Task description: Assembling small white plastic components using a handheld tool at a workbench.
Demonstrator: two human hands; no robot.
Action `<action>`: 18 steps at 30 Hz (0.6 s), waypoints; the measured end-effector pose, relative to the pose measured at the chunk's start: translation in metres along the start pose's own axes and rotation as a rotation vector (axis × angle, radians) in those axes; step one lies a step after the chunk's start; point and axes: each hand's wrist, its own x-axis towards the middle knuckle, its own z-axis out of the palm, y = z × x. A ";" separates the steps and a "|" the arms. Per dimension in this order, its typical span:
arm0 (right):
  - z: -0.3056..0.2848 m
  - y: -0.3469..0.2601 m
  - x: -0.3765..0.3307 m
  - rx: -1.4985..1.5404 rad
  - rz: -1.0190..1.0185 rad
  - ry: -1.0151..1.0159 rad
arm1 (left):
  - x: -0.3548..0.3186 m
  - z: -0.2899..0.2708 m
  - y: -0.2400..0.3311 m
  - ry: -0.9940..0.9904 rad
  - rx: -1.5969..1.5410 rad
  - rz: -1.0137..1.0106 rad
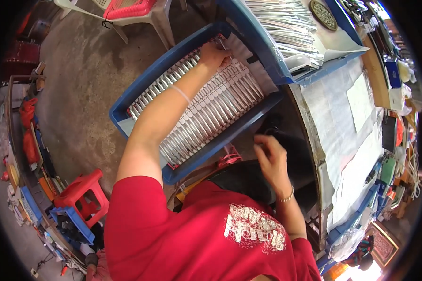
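A deep blue plastic bin (126,96) holds closely set rows of slim shiny metal pieces with flat pale tabs (215,100). Over its far end reaches my left hand (213,55), fingers bent down around the end of a shiny metal piece; the fingertips are partly hidden. My right hand (272,161) hovers near my lap, to the right of the bin and off the table. Its fingers are curled in, and nothing shows in them.
At upper right, a second blue bin (280,70) holds a pile of long silvery strips (286,28) and a round dish of small pieces (323,15). A paper-covered table (333,112) stands at right. A red stool (82,194) and pale chair (157,21) are at left.
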 end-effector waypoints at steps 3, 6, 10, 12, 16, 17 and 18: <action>-0.006 0.003 -0.035 0.011 0.120 -0.084 | 0.025 -0.001 -0.016 0.115 0.202 0.053; -0.009 0.011 -0.057 0.010 0.143 -0.128 | 0.039 0.006 -0.026 0.201 0.291 0.186; -0.003 0.008 -0.065 0.020 0.075 -0.167 | 0.039 0.012 -0.023 0.178 0.402 0.244; 0.001 0.005 -0.064 0.021 -0.010 -0.209 | 0.042 0.011 -0.021 0.160 0.488 0.236; 0.005 -0.003 -0.061 0.016 -0.072 -0.239 | 0.053 -0.003 -0.017 0.260 0.959 0.241; 0.005 -0.003 -0.062 0.009 -0.084 -0.247 | 0.053 -0.005 -0.015 0.258 0.963 0.243; 0.005 -0.002 -0.062 0.001 -0.096 -0.254 | 0.053 -0.007 -0.011 0.202 1.020 0.255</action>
